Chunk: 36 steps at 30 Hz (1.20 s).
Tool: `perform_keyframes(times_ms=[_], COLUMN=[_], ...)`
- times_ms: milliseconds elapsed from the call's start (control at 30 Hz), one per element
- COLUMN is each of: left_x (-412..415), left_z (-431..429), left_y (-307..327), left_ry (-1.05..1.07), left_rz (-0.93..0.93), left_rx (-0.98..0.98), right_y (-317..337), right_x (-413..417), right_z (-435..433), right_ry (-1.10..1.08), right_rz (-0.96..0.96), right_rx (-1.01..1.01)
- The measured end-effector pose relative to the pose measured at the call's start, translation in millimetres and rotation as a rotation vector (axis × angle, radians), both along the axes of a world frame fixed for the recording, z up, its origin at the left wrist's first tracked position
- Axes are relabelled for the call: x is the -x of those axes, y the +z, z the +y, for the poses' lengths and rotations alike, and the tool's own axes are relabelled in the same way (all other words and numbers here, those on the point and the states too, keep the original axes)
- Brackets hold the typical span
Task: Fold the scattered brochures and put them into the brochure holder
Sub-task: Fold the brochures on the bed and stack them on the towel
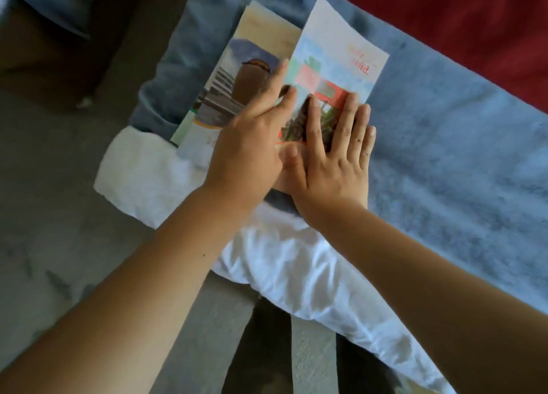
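Note:
A folded brochure (335, 58) with a red building picture and red writing lies on the blue blanket (444, 144). My right hand (335, 156) presses flat on its near end, fingers spread. My left hand (252, 138) lies flat beside it, fingers reaching onto the brochure's left edge. A second brochure (237, 76) showing a brown domed building lies partly under the first, to the left. More paper edges peek out beneath it near my left wrist. No brochure holder is in view.
The blanket covers a bed with a white sheet (296, 269) hanging at its near edge. A red cloth (474, 22) lies at the far right. Grey floor (59, 215) spreads to the left, with a brown piece of furniture (53, 67) at the top left.

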<state>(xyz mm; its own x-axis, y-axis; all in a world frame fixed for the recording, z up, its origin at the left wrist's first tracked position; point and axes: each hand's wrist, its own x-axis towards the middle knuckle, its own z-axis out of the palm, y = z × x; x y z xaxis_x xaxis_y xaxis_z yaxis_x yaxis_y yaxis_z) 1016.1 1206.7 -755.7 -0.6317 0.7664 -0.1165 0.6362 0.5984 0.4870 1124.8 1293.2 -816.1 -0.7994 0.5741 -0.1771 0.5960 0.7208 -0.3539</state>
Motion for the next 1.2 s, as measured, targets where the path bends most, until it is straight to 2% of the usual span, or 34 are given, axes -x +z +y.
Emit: perform_keyframes(times_ms=[267, 467, 567, 667, 767, 867, 1000, 1200], left_x=[61.4, 73.6, 70.9, 68.9, 65.7, 67.1, 70.3, 65.2], left_z=[-34.3, -52.3, -59.3, -62.6, -57.5, -47.2, -36.0, -21.3], left_y=[-1.0, -20.4, -24.5, -19.9, -16.1, -20.1, -30.3, -37.8], left_ry=[0.033, 0.037, -0.011, -0.040, -0.104, -0.147, -0.176, -0.118], left_rz=[0.054, 0.051, 0.123, 0.154, 0.055, -0.042, -0.067, -0.142], left_rx=[0.057, 0.111, 0.203, 0.294, 0.469, 0.595, 0.703, 0.795], right_y=[4.6, 7.7, 19.3, 36.3, 42.5, 40.6, 26.6, 9.8], right_x=[68.5, 87.3, 87.6, 95.3, 106.9, 119.5, 136.7, 140.1], right_z=[-44.3, -69.8, -65.7, -34.1, 3.2, 17.5, 18.2, 18.8], right_ry=[-0.004, -0.019, -0.011, 0.065, 0.298, 0.414, 0.467, 0.440], right_rz=[-0.019, -0.078, -0.107, -0.145, -0.289, -0.477, -0.606, -0.647], right_rx=[-0.017, -0.041, 0.002, -0.096, -0.140, -0.123, -0.133, -0.067])
